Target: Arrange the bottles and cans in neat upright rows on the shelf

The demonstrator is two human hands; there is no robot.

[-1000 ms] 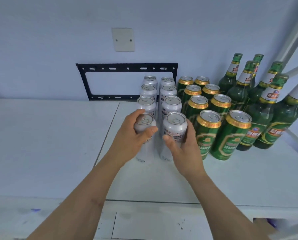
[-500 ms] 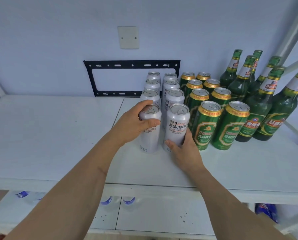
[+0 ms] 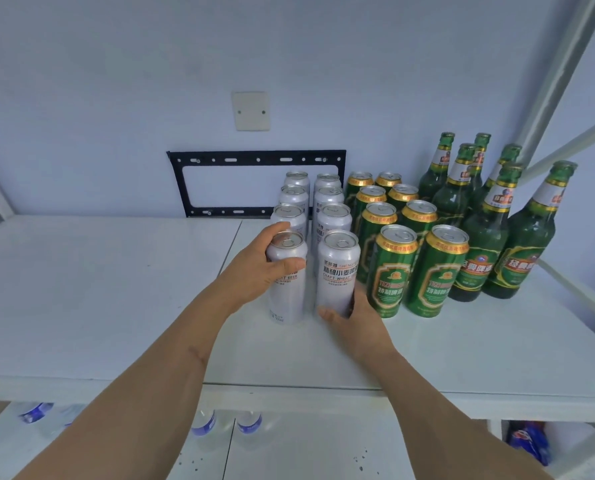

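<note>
From the head camera I look down on a white shelf [image 3: 109, 292] against a pale wall. My left hand [image 3: 254, 271] wraps round the upper part of the front left silver can [image 3: 286, 292], thumb across its face and fingers curled behind the rim; the can stands upright on the shelf. My right hand [image 3: 353, 315] cups the base of the front right silver can [image 3: 337, 271], thumb lying in front of its foot and the fingers tucked round the right side between it and the green can beside it. The two front cans stand just beside each other, with a narrow gap between them.

Behind them I see the other silver cans [image 3: 330, 216] in two files running back toward the wall, all upright. Just to their right stand the green cans [image 3: 393, 268], also in two files, gold rims up. Further right, the green bottles [image 3: 486, 237] stand upright in a looser cluster near the shelf's right side, by a pale metal frame post [image 3: 562, 64].

On the wall behind I see a black metal bracket [image 3: 254, 157] and above it a blank wall plate [image 3: 250, 110]. On the lower level under the shelf I make out blurred clear bottles with blue labels [image 3: 206, 424]
</note>
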